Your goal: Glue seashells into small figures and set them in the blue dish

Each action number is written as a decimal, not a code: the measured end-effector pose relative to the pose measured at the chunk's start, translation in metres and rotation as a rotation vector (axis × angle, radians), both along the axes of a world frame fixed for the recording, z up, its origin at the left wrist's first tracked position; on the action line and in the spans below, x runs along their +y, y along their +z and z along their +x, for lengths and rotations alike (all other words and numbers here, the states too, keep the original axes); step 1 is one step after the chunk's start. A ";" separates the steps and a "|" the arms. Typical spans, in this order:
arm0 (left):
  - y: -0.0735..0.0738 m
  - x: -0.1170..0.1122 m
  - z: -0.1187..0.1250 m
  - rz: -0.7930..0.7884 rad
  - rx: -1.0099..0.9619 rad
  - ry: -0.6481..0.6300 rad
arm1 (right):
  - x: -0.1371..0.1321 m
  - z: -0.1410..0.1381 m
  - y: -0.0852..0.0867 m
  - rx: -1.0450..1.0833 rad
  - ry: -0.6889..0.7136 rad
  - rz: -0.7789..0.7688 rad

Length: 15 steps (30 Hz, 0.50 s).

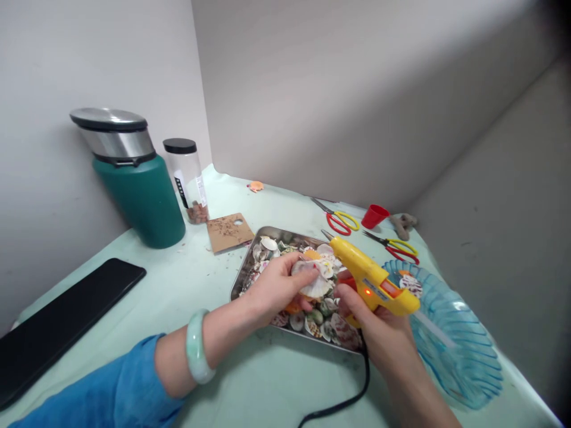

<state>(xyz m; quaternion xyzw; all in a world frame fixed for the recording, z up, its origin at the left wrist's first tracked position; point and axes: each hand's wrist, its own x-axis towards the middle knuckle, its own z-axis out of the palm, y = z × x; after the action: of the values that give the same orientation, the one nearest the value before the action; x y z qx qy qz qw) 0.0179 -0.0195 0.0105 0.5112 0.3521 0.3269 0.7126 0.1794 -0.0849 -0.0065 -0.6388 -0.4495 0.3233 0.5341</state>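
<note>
Over a metal tray (244,268) filled with shells, my left hand (292,278) is closed on a pale scallop shell (317,284), its thumb across the shell's face. An orange shell shows partly beneath it. In my right hand (375,318) is a yellow hot glue gun (363,264), gripped by its handle. Its metal nozzle points up and left, above the tray's far edge and apart from the held shell. An orange light glows on its side, and a black cord (341,404) runs down from the handle.
A blue ribbed plastic dish (473,333) holds a glue stick and a shell at right. Behind are two pairs of scissors (341,221), a red cup (375,216) and driftwood (404,224). Leftward stand a green bin (140,196), a jar (190,178), cardboard (228,232) and a black slab (66,327).
</note>
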 end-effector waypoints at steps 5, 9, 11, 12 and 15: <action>0.001 0.004 -0.002 0.085 0.037 0.040 | 0.001 0.012 -0.001 -0.025 0.039 -0.040; 0.001 0.006 -0.003 0.083 0.037 0.075 | 0.001 0.016 0.000 -0.061 0.030 -0.061; 0.001 0.007 -0.003 0.083 0.035 0.099 | 0.002 0.017 0.000 -0.113 0.031 -0.081; 0.000 0.007 -0.002 0.086 0.032 0.113 | 0.002 0.017 0.001 -0.137 0.026 -0.092; -0.002 0.008 -0.001 0.083 0.014 0.151 | 0.002 0.014 0.002 -0.169 -0.001 -0.104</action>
<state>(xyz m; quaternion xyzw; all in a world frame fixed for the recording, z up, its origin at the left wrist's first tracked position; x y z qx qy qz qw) 0.0165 -0.0110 0.0086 0.5146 0.3807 0.3908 0.6615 0.1938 -0.0827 -0.0044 -0.6909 -0.4753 0.2909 0.4606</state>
